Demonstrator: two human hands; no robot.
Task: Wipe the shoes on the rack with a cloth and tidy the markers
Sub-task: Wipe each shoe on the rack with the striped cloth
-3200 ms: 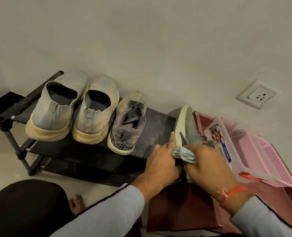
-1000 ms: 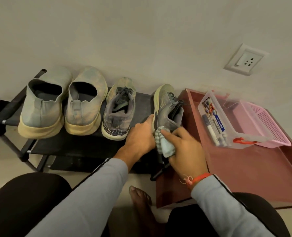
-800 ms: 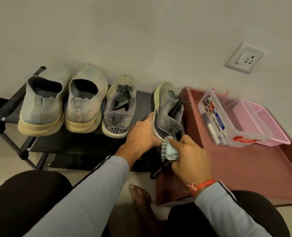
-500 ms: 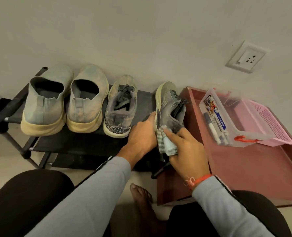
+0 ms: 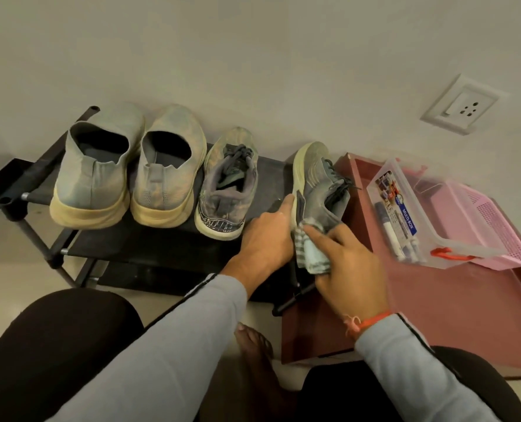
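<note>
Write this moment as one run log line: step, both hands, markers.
step: wiping tilted grey shoe | left hand: steadies it | right hand: presses cloth on heel | markers: in clear box

There are four shoes on one black rack (image 5: 149,242): two pale slip-on shoes (image 5: 96,178) (image 5: 166,175) at its left end, one laced grey shoe (image 5: 227,190) near the middle, and one grey shoe tilted on its side (image 5: 317,184) at the right end. One cloth (image 5: 312,254) touches this last shoe. Right of the rack stand one clear box (image 5: 405,208) and one pink basket (image 5: 493,226). Markers (image 5: 388,229) lie inside the box; their number I cannot tell
</note>
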